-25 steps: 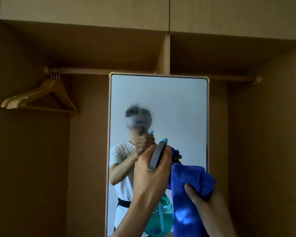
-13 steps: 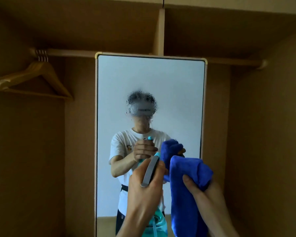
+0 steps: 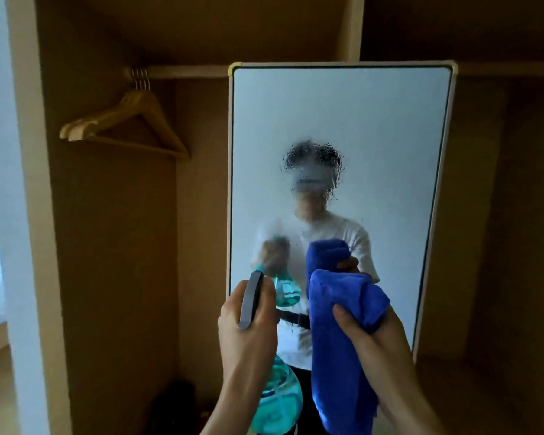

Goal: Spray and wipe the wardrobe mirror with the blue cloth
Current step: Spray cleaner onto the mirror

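Fresh mist (image 3: 274,243) now fogs the lower left of the wardrobe mirror (image 3: 343,120), which was clear half a second ago, and the left hand (image 3: 248,334) has shifted toward the frame's left edge. I see that hand wrapped round the neck of the teal spray bottle (image 3: 277,400). The right hand (image 3: 368,337) grips the blue cloth (image 3: 339,356), bunched on top with its tail hanging, in front of the glass; I cannot tell if it touches. Droplets (image 3: 313,167) sit higher up. Wooden hangers (image 3: 123,127) hang to the left.

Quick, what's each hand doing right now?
Left hand: closed around the spray bottle.
Right hand: closed on the blue cloth.
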Tool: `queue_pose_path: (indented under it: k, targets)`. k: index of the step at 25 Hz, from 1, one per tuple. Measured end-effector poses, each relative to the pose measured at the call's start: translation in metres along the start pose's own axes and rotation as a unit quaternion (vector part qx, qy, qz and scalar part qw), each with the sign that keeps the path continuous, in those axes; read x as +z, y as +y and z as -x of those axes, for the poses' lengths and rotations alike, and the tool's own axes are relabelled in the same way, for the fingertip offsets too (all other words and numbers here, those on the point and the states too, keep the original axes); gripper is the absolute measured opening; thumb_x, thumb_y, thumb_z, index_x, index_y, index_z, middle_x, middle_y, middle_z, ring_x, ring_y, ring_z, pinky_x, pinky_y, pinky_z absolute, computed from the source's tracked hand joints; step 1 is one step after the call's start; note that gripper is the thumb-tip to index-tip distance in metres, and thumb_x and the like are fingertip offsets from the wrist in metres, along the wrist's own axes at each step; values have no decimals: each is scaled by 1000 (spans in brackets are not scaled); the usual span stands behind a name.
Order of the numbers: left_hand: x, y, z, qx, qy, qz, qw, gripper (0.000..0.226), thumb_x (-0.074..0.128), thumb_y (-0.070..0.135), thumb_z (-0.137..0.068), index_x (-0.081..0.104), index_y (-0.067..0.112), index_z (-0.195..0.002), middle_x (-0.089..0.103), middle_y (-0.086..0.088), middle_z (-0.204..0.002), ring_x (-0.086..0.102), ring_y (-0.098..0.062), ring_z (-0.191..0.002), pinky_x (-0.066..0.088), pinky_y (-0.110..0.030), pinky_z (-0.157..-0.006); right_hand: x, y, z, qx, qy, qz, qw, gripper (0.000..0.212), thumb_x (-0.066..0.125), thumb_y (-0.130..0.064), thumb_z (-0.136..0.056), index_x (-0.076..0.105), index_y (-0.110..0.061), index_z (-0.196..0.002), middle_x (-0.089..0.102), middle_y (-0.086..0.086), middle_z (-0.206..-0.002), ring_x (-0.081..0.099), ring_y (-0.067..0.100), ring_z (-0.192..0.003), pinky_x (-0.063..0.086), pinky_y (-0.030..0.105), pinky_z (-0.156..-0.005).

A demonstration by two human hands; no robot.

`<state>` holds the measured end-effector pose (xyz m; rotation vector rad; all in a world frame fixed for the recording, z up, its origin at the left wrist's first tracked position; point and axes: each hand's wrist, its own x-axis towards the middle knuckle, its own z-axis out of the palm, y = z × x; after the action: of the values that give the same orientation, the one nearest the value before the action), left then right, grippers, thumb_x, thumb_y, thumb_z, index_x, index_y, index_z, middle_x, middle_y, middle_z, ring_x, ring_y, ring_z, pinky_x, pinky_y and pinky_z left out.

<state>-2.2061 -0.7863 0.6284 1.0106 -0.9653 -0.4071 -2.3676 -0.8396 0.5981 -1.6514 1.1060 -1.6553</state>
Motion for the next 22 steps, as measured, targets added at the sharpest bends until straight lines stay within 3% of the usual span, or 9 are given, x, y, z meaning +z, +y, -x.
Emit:
queue_pose_path:
  k: [2, 6, 9, 12, 16, 20, 22]
  targets:
    - [-10, -7, -1, -14, 21, -8, 1000, 29, 61, 28, -99, 66, 14, -74, 62, 3, -60, 57, -16, -55, 50, -42, -54, 10, 2, 1, -8, 3, -12, 1000, 33, 74, -27, -86, 60, -23, -115, 68, -3, -105, 65, 13, -100, 50, 35, -93]
    - [-22, -21, 7, -32, 16, -25, 999, 22, 61, 30, -99, 71, 23, -81, 73, 9, -73, 67, -12, -69, 52, -34, -64, 12, 8, 10, 19, 3, 1, 1000, 31, 75, -21, -86, 59, -18, -112, 67, 0, -104, 65, 17, -100, 50, 37, -93]
    - [-23, -31, 18, -54, 5, -41, 998, 21, 62, 31, -97, 72, 23, -81, 75, 11, -76, 69, -9, -75, 55, -38, -73, 11, 14, 20, 39, 0, -2, 999, 24, 74, -19, -88, 61, -13, -107, 67, 1, -95, 66, 18, -95, 50, 30, -84]
    - [-25, -43, 32, -64, -3, -54, 996, 25, 62, 31, -97, 70, 19, -77, 73, 13, -74, 65, -4, -71, 53, -37, -69, 7, 22, 32, 51, 17, 26, 998, 22, 73, -22, -88, 63, -13, -105, 68, 2, -93, 66, 15, -93, 51, 35, -86]
    - [-33, -63, 58, -78, -13, -39, 996, 30, 67, 27, -95, 64, 16, -67, 64, -2, -61, 62, -18, -61, 46, -35, -59, 5, 33, 51, 69, 42, 58, 995, 19, 74, -23, -87, 63, -10, -96, 67, 3, -84, 67, 17, -83, 54, 36, -78]
    - [-40, -75, 76, -105, -26, -44, 993, 17, 68, 34, -92, 66, 29, -76, 65, -1, -61, 64, -18, -59, 49, -31, -56, 4, 32, 76, 82, 32, 55, 995, 14, 73, -18, -89, 63, -13, -97, 66, -3, -84, 65, -6, -70, 50, 10, -62]
    - [-43, -77, 82, -105, -61, -54, 991, 17, 67, 36, -91, 67, 28, -77, 69, 3, -65, 65, -10, -63, 50, -26, -60, 5, 34, 84, 95, 40, 70, 992, 17, 74, -19, -88, 64, -8, -96, 66, -1, -77, 63, -8, -66, 46, 8, -60]
